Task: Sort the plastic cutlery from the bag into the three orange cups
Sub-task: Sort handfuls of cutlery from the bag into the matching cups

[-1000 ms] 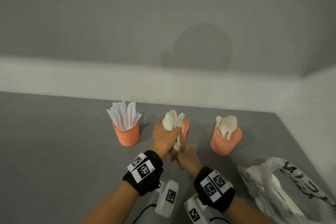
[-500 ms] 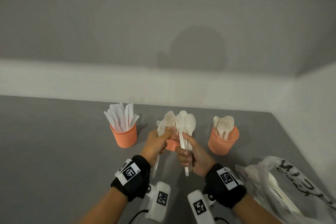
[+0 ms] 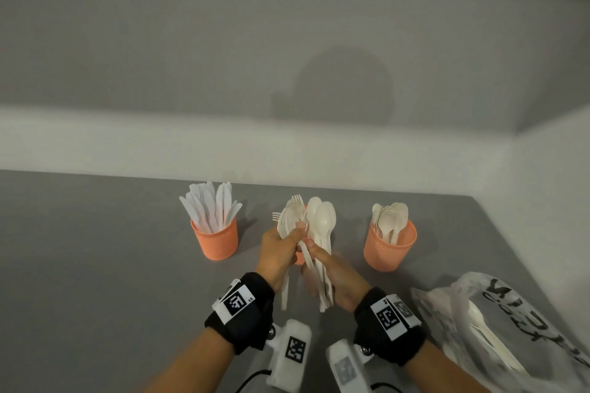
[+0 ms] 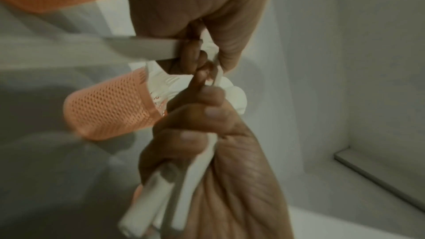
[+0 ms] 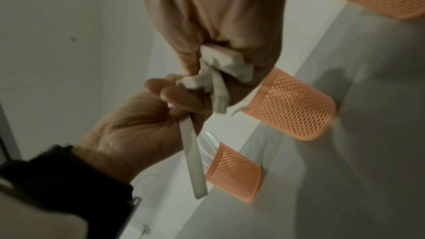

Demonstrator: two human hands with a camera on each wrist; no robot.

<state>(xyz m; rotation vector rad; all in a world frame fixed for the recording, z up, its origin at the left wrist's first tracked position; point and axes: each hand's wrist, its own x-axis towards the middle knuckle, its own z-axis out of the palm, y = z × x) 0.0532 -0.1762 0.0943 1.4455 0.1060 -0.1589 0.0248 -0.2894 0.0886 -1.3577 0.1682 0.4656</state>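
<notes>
Three orange mesh cups stand in a row on the grey table. The left cup [image 3: 214,238] holds knives and the right cup [image 3: 390,246] holds spoons. The middle cup [image 5: 289,104] holds forks and is mostly hidden behind my hands in the head view. My left hand [image 3: 287,239] pinches a white fork [image 5: 193,161] near its head, and the handle hangs below the fist. My right hand [image 3: 319,265] grips a bundle of white cutlery [image 3: 322,226] with two spoon bowls on top. The hands touch just in front of the middle cup.
A crumpled clear plastic bag [image 3: 498,329] with black print lies at the front right with more white cutlery inside. A pale wall runs along the table's back and right edges. Bare grey tabletop stretches to the left of the cups.
Both hands have drawn back from the middle cup toward me. The single clump they held together has split: a fork is in the left hand, the spoon bundle in the right.
</notes>
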